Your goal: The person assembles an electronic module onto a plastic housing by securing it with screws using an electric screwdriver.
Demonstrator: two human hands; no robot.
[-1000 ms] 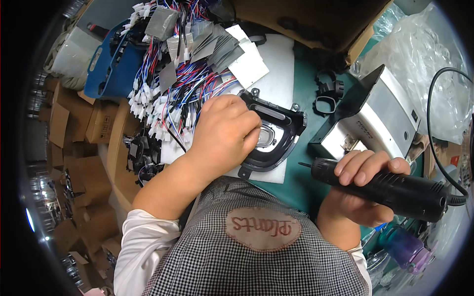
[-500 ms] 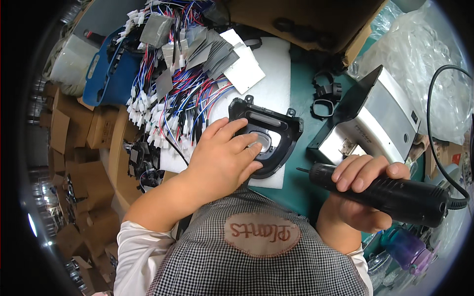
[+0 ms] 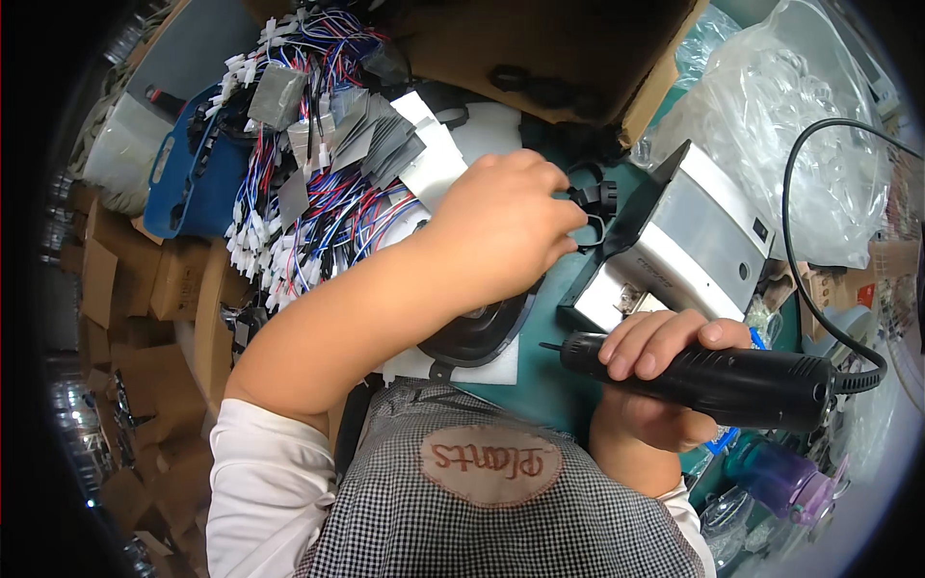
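Observation:
My left hand (image 3: 506, 226) reaches over a black plastic housing (image 3: 482, 332), hiding most of it. Its fingers are bent and a little apart, with the tips beside black ring-shaped clips (image 3: 599, 199); contact with them is hard to make out. The housing lies on a white foam sheet (image 3: 496, 366). In my right hand (image 3: 665, 376) is a black corded electric screwdriver (image 3: 732, 382), held level with its thin bit toward the left. A white and black box-shaped device (image 3: 689, 231) stands just beyond that hand.
Bundled wires with white connectors (image 3: 289, 231) and grey plates (image 3: 376, 144) crowd the back left, next to a blue bin (image 3: 183, 183). A cardboard box (image 3: 540, 48) stands at the back. Clear plastic bags (image 3: 780, 144), the looping cable (image 3: 792, 241) and a purple bottle (image 3: 780, 477) are at right.
My left hand has left the housing's front and moved up and right to the ring clips. My right hand keeps hold of the screwdriver. The whole view has shifted slightly.

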